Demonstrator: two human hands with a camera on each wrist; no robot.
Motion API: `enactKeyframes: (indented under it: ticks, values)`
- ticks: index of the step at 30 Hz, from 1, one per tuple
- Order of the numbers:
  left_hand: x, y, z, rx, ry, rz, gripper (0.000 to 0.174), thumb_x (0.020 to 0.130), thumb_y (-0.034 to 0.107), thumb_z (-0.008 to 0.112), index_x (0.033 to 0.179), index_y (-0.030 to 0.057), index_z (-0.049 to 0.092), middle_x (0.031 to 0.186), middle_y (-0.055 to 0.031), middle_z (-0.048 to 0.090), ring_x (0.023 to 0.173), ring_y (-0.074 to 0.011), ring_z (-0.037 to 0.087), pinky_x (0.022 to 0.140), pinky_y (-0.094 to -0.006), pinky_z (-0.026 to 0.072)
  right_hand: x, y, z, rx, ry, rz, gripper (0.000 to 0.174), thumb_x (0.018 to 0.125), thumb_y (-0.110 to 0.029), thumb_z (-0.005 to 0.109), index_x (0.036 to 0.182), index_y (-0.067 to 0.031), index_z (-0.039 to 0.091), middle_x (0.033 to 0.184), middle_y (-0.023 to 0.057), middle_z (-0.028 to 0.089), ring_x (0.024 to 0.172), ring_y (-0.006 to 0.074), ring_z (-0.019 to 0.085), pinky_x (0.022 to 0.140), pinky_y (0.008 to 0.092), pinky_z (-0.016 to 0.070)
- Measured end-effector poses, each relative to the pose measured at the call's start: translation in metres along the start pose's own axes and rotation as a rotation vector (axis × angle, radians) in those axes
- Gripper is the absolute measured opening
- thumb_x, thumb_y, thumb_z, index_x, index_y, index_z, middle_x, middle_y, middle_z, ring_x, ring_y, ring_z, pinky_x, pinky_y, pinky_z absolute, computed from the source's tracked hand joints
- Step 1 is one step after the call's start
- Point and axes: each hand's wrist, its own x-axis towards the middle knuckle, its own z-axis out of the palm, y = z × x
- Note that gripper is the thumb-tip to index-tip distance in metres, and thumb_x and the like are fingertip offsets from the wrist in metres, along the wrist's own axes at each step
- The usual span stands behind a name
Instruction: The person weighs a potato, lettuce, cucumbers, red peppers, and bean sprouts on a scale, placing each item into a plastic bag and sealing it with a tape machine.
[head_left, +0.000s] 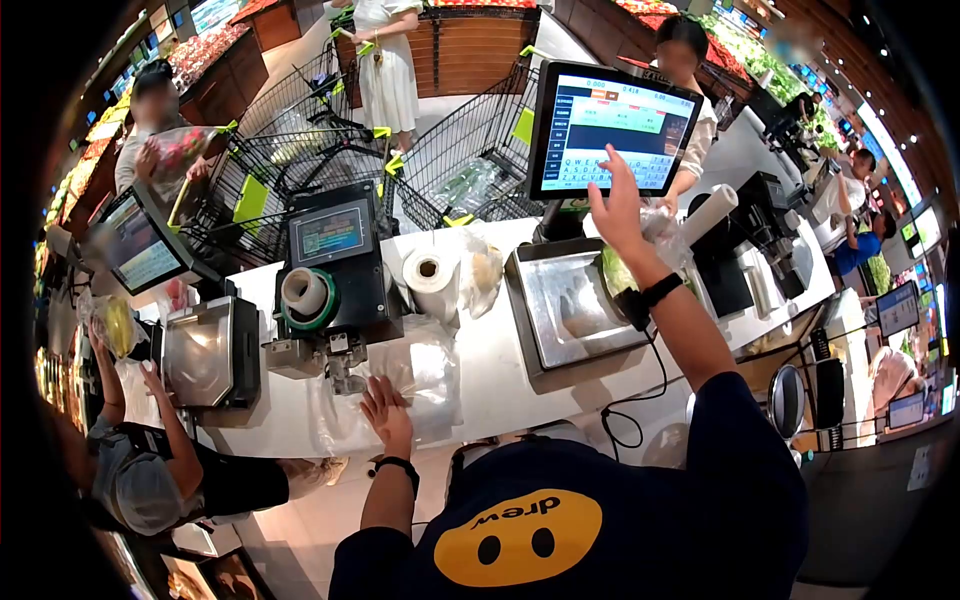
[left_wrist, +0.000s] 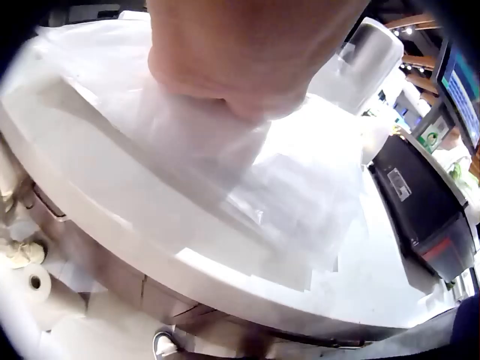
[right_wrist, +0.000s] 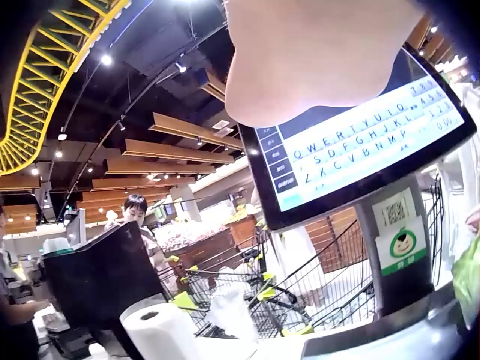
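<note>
My right hand (head_left: pixel 618 205) is raised in front of a touchscreen (head_left: pixel 570 105), its fingers extended toward the on-screen keyboard (right_wrist: pixel 352 154). Below the screen sits a scale with a shiny metal tray (head_left: pixel 548 318). A bagged green vegetable (head_left: pixel 612 268) is on the tray's right side, partly hidden by my forearm. In the head view my left hand (head_left: pixel 388 415) lies with fingers spread over clear plastic bags (head_left: pixel 430 375) on the counter. The left wrist view shows the bags (left_wrist: pixel 300 202) spread under that hand, with its fingers hidden. Just beyond my left fingertips stands a black machine (head_left: pixel 350 255) carrying a green-rimmed roll.
A white bag roll (head_left: pixel 432 278) stands on the counter (head_left: pixel 490 370) between machine and scale. Shopping carts (head_left: pixel 465 150) and several people are across the counter. At left, another person's hands hold a bag near a second scale (head_left: pixel 205 350). A black cable (head_left: pixel 640 395) hangs over the front edge.
</note>
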Motion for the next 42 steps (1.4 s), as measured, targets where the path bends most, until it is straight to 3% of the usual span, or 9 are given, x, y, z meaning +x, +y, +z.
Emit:
enactKeyframes:
  ticks: [3, 10, 13, 20, 23, 27, 33, 38, 42]
  values:
    - [0.001, 0.001, -0.002, -0.038, -0.006, -0.010, 0.050, 0.100, 0.023, 0.037, 0.150, 0.0190, 0.034, 0.158, -0.0071, 0.025, 0.145, -0.0346, 0.020, 0.119, -0.0469, 0.0080, 0.018, 0.007, 0.001, -0.115, 0.072, -0.034, 0.056, 0.082, -0.008, 0.065, 0.132, 0.0012, 0.041, 0.137, 0.0216, 0.047, 0.130, 0.0416, 0.041, 0.105, 0.0474, 0.0333]
    - [0.006, -0.014, -0.016, -0.118, 0.045, 0.006, 0.046, 0.096, 0.015, 0.042, 0.142, 0.0092, 0.046, 0.148, -0.0129, 0.042, 0.142, -0.0306, 0.031, 0.117, -0.0421, 0.0204, 0.032, 0.071, 0.005, -0.278, 0.200, 0.185, 0.033, 0.084, -0.014, 0.064, 0.109, -0.0027, 0.045, 0.149, 0.0246, 0.031, 0.138, 0.0406, 0.029, 0.109, 0.0492, 0.0273]
    - [0.003, -0.027, -0.034, -0.296, 0.250, 0.207, 0.042, 0.095, 0.010, 0.043, 0.135, 0.0029, 0.051, 0.138, -0.0178, 0.052, 0.137, -0.0324, 0.038, 0.114, -0.0402, 0.0268, 0.039, 0.084, 0.001, -0.238, 0.184, 0.195, 0.046, 0.084, -0.015, 0.064, 0.123, 0.0008, 0.043, 0.134, 0.0198, 0.047, 0.137, 0.0391, 0.032, 0.108, 0.0494, 0.0277]
    - [-0.013, 0.049, -0.148, -0.735, 0.147, -0.007, 0.038, 0.101, 0.014, 0.037, 0.126, -0.0070, 0.055, 0.127, -0.0238, 0.059, 0.120, -0.0371, 0.054, 0.102, -0.0370, 0.0405, 0.017, 0.069, -0.009, -0.111, 0.201, 0.149, 0.063, 0.086, -0.014, 0.061, 0.141, 0.0010, 0.034, 0.117, 0.0132, 0.056, 0.125, 0.0337, 0.045, 0.106, 0.0468, 0.0294]
    - [-0.027, 0.086, -0.163, -0.758, 0.133, 0.055, 0.040, 0.102, 0.016, 0.035, 0.129, -0.0054, 0.054, 0.129, -0.0231, 0.058, 0.121, -0.0343, 0.055, 0.103, -0.0357, 0.0395, -0.041, 0.041, -0.005, 0.248, 0.064, 0.073, 0.042, 0.090, -0.019, 0.062, 0.127, -0.0003, 0.052, 0.110, 0.0135, 0.061, 0.104, 0.0277, 0.059, 0.088, 0.0357, 0.0449]
    - [-0.033, 0.150, -0.169, -0.805, 0.165, 0.134, 0.039, 0.102, 0.015, 0.036, 0.129, -0.0056, 0.054, 0.128, -0.0215, 0.059, 0.121, -0.0318, 0.055, 0.104, -0.0349, 0.0393, -0.124, 0.008, -0.020, 0.610, -0.783, 0.299, 0.028, 0.094, -0.025, 0.061, 0.110, -0.0018, 0.065, 0.098, 0.0096, 0.069, 0.084, 0.0185, 0.064, 0.074, 0.0324, 0.0497]
    - [-0.047, 0.271, -0.177, -0.978, 0.194, 0.028, 0.039, 0.103, 0.016, 0.037, 0.130, -0.0061, 0.054, 0.124, -0.0202, 0.062, 0.117, -0.0237, 0.057, 0.101, -0.0314, 0.0405, -0.172, 0.003, -0.053, 0.802, -1.429, 0.349, 0.054, 0.090, -0.042, 0.065, 0.123, -0.0005, 0.060, 0.119, 0.0167, 0.065, 0.107, 0.0259, 0.062, 0.095, 0.0353, 0.0477]
    - [-0.059, 0.351, -0.153, -1.009, 0.240, 0.069, 0.040, 0.103, 0.016, 0.036, 0.131, -0.0069, 0.053, 0.124, -0.0192, 0.062, 0.116, -0.0225, 0.057, 0.100, -0.0307, 0.0406, -0.188, 0.024, -0.063, 1.347, -1.326, 0.776, 0.047, 0.094, -0.024, 0.062, 0.134, -0.0005, 0.052, 0.129, 0.0089, 0.057, 0.117, 0.0166, 0.053, 0.102, 0.0303, 0.0393]
    - [-0.073, 0.392, -0.139, -0.983, 0.155, 0.040, 0.040, 0.104, 0.017, 0.036, 0.132, -0.0065, 0.052, 0.125, -0.0192, 0.061, 0.117, -0.0238, 0.056, 0.102, -0.0317, 0.0397, -0.172, 0.030, -0.101, 1.351, -1.054, 0.789, 0.028, 0.093, -0.017, 0.064, 0.117, -0.0021, 0.067, 0.108, 0.0025, 0.067, 0.102, 0.0099, 0.057, 0.093, 0.0260, 0.0431]
